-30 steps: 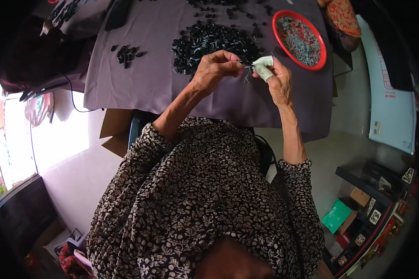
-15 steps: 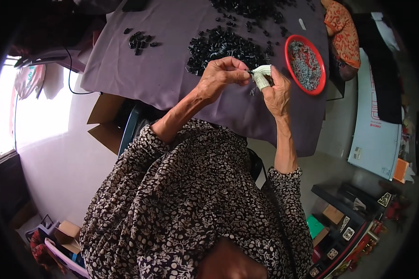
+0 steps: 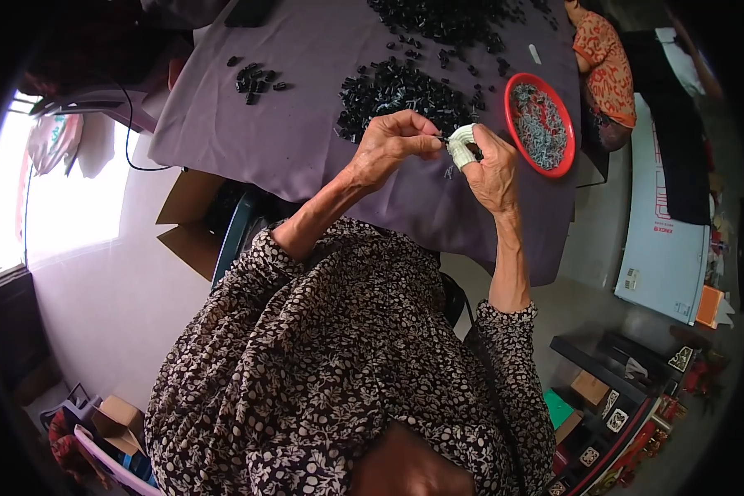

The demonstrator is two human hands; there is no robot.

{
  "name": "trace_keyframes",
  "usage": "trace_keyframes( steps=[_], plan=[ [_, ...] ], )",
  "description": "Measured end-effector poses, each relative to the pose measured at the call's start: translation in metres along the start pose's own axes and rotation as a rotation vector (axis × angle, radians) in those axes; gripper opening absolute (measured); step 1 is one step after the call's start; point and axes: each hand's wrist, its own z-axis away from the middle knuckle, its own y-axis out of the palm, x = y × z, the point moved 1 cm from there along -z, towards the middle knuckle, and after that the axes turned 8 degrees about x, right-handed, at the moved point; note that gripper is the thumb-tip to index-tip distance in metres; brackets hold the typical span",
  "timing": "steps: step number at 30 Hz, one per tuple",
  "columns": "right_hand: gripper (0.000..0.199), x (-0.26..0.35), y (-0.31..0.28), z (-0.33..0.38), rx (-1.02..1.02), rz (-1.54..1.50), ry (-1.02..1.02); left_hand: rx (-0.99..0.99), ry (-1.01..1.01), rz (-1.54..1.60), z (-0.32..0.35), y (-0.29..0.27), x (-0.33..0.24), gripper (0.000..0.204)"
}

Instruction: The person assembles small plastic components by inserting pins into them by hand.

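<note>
Over the near part of the table, my two hands meet fingertip to fingertip. My left hand [image 3: 391, 150] pinches a small black plastic piece [image 3: 443, 140] between thumb and forefinger. My right hand [image 3: 494, 172] is closed against the same piece, its thumb and forefinger wrapped in white ribbed finger covers [image 3: 462, 147]. Thin grey strips [image 3: 449, 173] hang below those covered fingertips; how they are held is hidden. Just beyond my hands lies a heap of small black pieces [image 3: 405, 89]. A red oval basin [image 3: 569, 132] holding many grey strips stands right of my right hand.
A purple-grey cloth [image 3: 306, 124] covers the table. A small group of black pieces [image 3: 255, 81] lies left, a larger pile [image 3: 442, 18] at the far side. Another person in an orange patterned top [image 3: 605, 62] sits at the right edge. An open cardboard box [image 3: 192, 198] is below the table's left side.
The whole view has shifted slightly. My hands stay joined at the small black piece, with only a slight change in the right fingers' bend.
</note>
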Motion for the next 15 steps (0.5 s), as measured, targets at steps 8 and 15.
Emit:
trace_keyframes(
  steps=[8,15],
  plan=[
    [0.011,-0.0022,-0.0044,-0.0020,0.016,0.046,-0.037,0.013,0.004,-0.007,-0.0019,0.0031,-0.0009,0.010],
    [0.011,0.0003,0.0004,-0.0047,0.037,0.076,-0.046,0.003,0.019,-0.077,-0.0017,0.0006,-0.0025,0.009]
  ],
)
